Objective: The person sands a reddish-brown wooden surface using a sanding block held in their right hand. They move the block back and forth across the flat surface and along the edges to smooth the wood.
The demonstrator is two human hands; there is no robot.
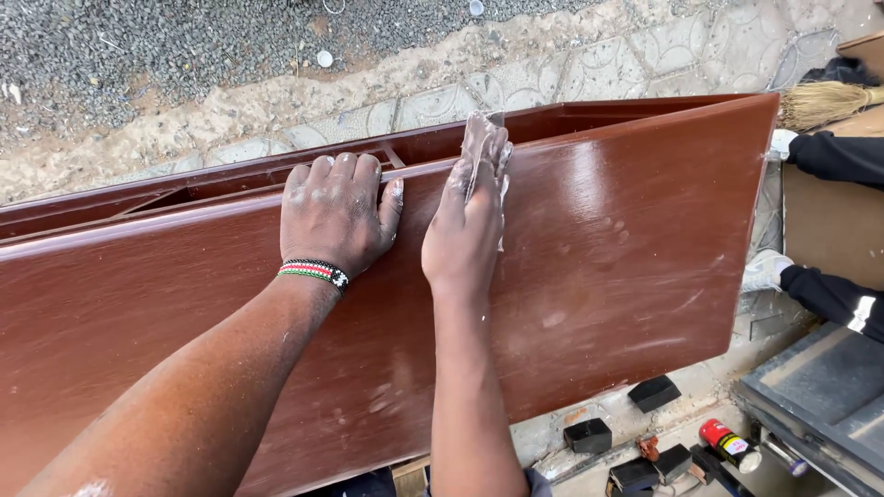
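A long reddish-brown lacquered wooden cabinet (635,248) lies on its side across the view, its glossy panel facing me. My left hand (333,213) rests flat on the panel with the fingers hooked over its top edge; a beaded wristband is on the wrist. My right hand (471,219) holds a folded piece of sandpaper (482,140) upright against the same top edge. Both hands are dusted with white powder.
Gravel and patterned paving lie beyond the cabinet. At the right are another person's dark-sleeved legs and white shoes (766,269), a straw broom (825,103) and a brown board. Below right lie black blocks (654,393), a red can (727,444) and a dark tray (820,405).
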